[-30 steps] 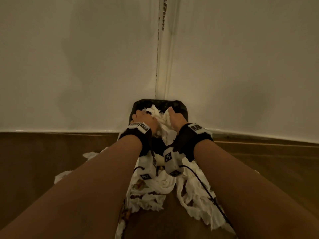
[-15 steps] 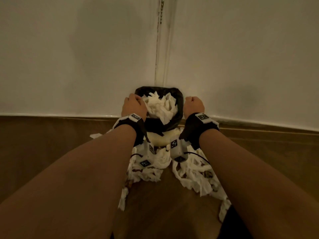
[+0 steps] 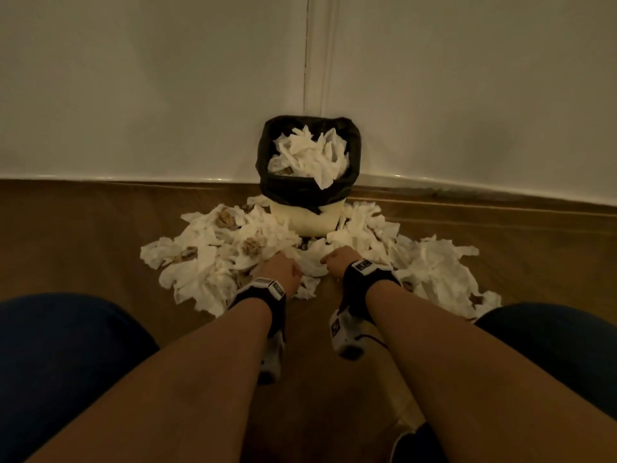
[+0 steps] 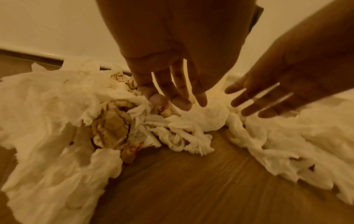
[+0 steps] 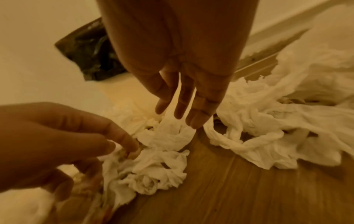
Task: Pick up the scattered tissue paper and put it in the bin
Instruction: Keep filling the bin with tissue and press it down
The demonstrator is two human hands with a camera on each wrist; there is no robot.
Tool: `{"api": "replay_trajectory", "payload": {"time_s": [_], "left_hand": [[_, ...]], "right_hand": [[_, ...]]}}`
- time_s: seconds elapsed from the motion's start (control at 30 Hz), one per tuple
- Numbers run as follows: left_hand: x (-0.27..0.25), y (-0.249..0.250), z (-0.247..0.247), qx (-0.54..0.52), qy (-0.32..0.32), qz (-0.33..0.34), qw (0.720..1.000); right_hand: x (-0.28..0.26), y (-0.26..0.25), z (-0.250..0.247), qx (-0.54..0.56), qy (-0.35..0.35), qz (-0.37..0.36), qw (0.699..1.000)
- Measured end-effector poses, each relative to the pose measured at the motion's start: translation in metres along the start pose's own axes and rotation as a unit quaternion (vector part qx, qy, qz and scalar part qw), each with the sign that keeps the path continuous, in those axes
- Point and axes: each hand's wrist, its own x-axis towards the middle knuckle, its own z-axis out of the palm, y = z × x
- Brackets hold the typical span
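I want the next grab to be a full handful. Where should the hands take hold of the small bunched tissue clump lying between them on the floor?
Take the tissue clump at its two flanks, coming down from above. It is a loose crumpled mound lying on the wooden floor, with the left hand and right hand open on either side, so scooping inward should probably gather it whole.

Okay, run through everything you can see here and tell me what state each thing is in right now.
bin: upright in the corner, black liner fitted, heaped with tissue, one piece over the front rim.
tissue paper: scattered on the floor on both sides of the bin.
left hand: open, fingers reaching into the pile.
right hand: open, fingers straight above tissue.
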Motion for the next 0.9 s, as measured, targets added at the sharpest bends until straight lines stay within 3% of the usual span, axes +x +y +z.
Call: {"api": "replay_trajectory", "payload": {"time_s": [0.1,0.23,0.3,0.37,0.43,0.5,0.63,0.77,0.9], "left_hand": [[0.005,-0.005,0.011,0.043,-0.054,0.009,0.998],[0.011,-0.009,0.025,-0.177,-0.085,-0.052,0.979],[0.013,-0.008,0.033,-0.211,-0.092,-0.066,0.971],[0.015,-0.009,0.040,-0.094,-0.132,-0.055,0.985],[0.017,-0.009,0.047,0.005,-0.194,-0.040,0.980],[0.018,-0.008,0.049,0.060,-0.212,-0.012,0.975],[0.020,-0.005,0.045,0.043,-0.162,0.009,0.986],[0.023,-0.006,0.041,-0.042,-0.026,-0.004,0.999],[0.022,-0.011,0.044,-0.216,0.085,-0.090,0.968]], "right_hand": [[0.005,-0.008,0.011,-0.150,-0.015,-0.048,0.987],[0.016,-0.003,0.019,-0.291,-0.056,-0.089,0.951],[0.021,0.005,0.023,-0.361,-0.077,-0.092,0.925],[0.026,0.013,0.028,-0.398,-0.084,-0.092,0.909],[0.028,0.018,0.032,-0.401,-0.094,-0.092,0.907],[0.030,0.020,0.035,-0.401,-0.120,-0.091,0.903],[0.030,0.020,0.033,-0.380,-0.106,-0.104,0.913],[0.026,0.010,0.017,-0.271,0.015,-0.109,0.956],[0.026,0.006,0.007,-0.094,0.123,-0.096,0.983]]}}
